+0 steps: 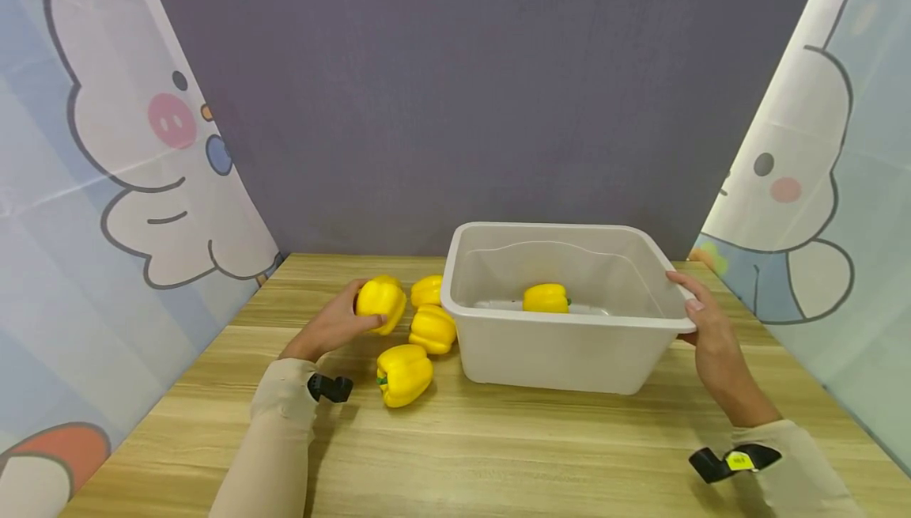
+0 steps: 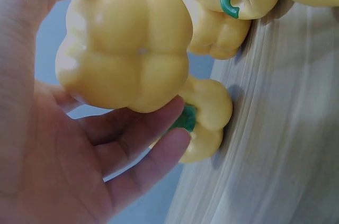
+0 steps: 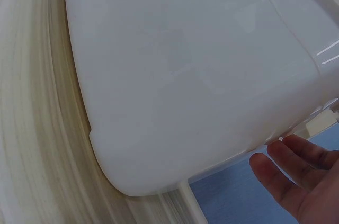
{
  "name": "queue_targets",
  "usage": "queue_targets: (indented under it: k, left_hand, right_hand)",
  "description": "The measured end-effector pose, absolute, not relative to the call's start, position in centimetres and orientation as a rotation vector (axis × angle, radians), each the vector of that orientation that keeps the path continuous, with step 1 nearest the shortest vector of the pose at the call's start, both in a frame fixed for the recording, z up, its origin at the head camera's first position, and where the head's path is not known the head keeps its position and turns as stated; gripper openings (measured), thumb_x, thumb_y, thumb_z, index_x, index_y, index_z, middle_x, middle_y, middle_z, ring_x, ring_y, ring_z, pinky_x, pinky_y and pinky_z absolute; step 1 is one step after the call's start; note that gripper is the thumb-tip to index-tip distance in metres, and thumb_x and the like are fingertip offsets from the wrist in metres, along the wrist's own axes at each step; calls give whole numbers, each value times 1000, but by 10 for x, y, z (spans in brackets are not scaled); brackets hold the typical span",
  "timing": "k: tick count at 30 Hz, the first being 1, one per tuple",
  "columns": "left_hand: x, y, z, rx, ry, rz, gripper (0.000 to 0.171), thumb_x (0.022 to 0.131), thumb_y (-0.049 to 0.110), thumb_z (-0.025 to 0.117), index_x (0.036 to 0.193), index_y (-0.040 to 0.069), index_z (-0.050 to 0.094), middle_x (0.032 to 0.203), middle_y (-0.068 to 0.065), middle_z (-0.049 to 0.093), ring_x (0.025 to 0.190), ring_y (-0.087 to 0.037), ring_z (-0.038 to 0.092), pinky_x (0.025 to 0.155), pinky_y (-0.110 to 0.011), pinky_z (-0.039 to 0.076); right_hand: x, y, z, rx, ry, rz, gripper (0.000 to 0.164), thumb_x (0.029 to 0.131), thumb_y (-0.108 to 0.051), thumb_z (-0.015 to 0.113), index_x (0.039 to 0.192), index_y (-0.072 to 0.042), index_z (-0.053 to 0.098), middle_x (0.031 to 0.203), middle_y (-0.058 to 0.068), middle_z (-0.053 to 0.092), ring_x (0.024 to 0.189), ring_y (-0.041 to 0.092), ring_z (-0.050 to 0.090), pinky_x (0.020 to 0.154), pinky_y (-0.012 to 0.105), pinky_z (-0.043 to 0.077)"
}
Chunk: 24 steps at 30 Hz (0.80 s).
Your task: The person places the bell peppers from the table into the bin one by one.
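My left hand grips a yellow bell pepper between thumb and fingers, left of the bin. In the left wrist view the thumb lies along one side of this pepper, its lobed end facing the camera. My right hand holds the right rim of a pale grey plastic bin. The right wrist view shows its fingertips under the rim, beside the outer wall. One yellow bell pepper lies on its side inside the bin.
Between the left hand and the bin sit a far pepper and a middle pepper, with a nearer pepper in front. The wooden table ends at a dark back panel. Cartoon-printed sheets stand at both sides.
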<state>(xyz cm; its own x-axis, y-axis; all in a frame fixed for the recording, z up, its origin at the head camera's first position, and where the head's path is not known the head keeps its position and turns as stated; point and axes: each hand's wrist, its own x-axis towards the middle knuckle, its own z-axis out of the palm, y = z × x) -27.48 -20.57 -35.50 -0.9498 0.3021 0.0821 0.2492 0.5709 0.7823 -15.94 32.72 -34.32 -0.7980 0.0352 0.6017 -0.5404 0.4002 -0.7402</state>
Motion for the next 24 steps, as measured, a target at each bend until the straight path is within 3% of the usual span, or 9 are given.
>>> queue_targets:
  k: [24]
  left_hand:
    - [-277, -199, -355, 598, 2726, 1539, 88, 87, 32, 80, 152, 8, 26, 135, -19, 45, 111, -34, 56, 86, -42, 53]
  right_hand:
    - [-161, 325, -343, 432, -2067, 1474, 47, 108, -20, 25, 150, -10, 45, 119, 1, 57, 95, 13, 56, 72, 18, 49]
